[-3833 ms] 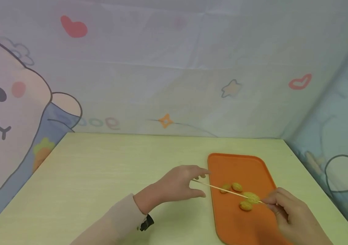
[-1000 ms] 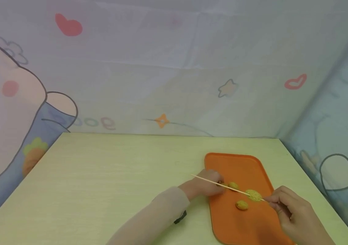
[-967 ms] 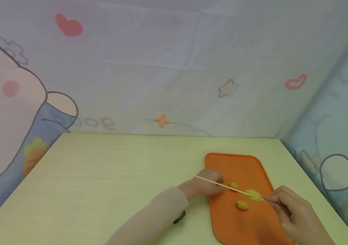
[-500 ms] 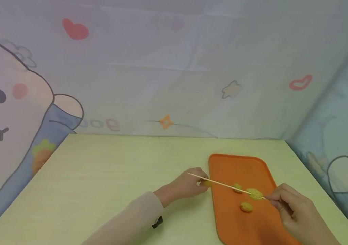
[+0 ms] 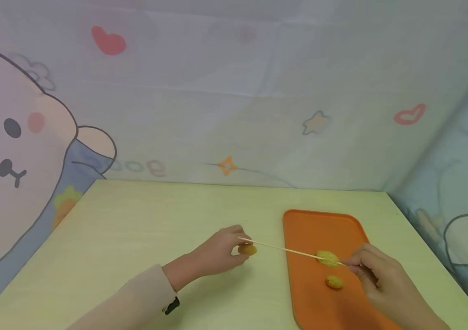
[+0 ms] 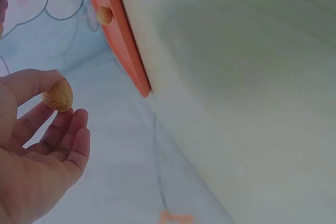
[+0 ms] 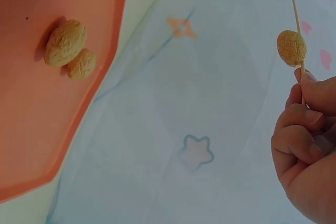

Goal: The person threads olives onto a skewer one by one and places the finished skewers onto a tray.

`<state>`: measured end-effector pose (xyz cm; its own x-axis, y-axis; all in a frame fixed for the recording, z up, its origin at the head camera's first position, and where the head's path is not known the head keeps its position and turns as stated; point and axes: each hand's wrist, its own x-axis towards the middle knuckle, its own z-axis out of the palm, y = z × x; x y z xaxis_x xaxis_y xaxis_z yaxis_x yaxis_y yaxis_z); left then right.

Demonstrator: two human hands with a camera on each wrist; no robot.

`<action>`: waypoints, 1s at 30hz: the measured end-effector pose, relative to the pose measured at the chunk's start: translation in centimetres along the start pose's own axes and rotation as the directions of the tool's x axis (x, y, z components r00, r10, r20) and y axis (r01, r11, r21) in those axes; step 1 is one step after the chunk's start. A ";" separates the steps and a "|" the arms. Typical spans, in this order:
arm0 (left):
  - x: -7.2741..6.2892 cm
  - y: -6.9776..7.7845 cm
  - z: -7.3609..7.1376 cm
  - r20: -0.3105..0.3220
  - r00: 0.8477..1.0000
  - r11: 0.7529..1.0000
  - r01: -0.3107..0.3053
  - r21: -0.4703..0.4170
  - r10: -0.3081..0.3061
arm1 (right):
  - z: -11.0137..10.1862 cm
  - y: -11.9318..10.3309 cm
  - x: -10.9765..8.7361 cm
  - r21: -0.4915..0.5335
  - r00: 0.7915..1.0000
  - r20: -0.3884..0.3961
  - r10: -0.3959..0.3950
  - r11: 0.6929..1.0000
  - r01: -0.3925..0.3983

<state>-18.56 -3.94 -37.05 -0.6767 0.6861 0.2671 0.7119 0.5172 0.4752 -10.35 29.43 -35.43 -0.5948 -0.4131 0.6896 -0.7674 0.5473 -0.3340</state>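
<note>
My left hand [image 5: 219, 252] pinches a wrinkled yellow-brown oval fruit [image 5: 247, 249] between thumb and fingers, left of the tray. The left wrist view shows that fruit [image 6: 59, 96] held at the fingertips, the other fingers loosely bent. My right hand [image 5: 386, 279] grips the near end of a thin wooden skewer [image 5: 283, 249] over the tray. One similar fruit [image 7: 292, 47] is threaded on the skewer close to the right fingers. The skewer's pointed end reaches left, by the left fingers in the head view; whether it touches them I cannot tell.
An orange tray [image 5: 312, 224] lies on the right of the pale table [image 5: 155, 215]. Two more fruits rest on it, a larger one [image 7: 65, 43] and a smaller one [image 7: 82, 64], in the right wrist view. A printed cloth [image 5: 201, 91] hangs behind the table.
The left hand reached onto the tray, took a fruit and carried it left, off the tray, to the skewer's end. The right hand keeps hold of the skewer, shifted slightly left.
</note>
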 end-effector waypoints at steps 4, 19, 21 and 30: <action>-1.8 0.0 -1.5 -0.017 1.000 1.000 -0.015 0.015 0.016 | 0.7 -0.1 0.4 0.026 1.000 0.024 -0.019 0.999 0.018; -6.7 -0.4 -3.4 -0.048 0.999 1.000 0.022 0.011 -0.021 | 2.2 -0.2 0.6 0.090 0.996 0.085 -0.039 0.995 0.032; -7.1 -0.4 -3.3 -0.045 0.999 1.000 0.024 0.005 -0.024 | 2.5 -0.2 0.6 0.090 0.995 0.091 -0.046 0.995 0.037; -8.2 -0.3 -2.9 -0.056 0.998 1.000 0.000 -0.027 -0.002 | 3.4 -0.5 0.2 0.101 0.991 0.131 -0.021 0.995 0.007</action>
<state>-13.78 -11.22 -36.90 -0.6876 0.6552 0.3129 0.7062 0.5032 0.4981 -10.86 26.63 -37.33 -0.6051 -0.5163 0.6060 -0.7920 0.4682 -0.3919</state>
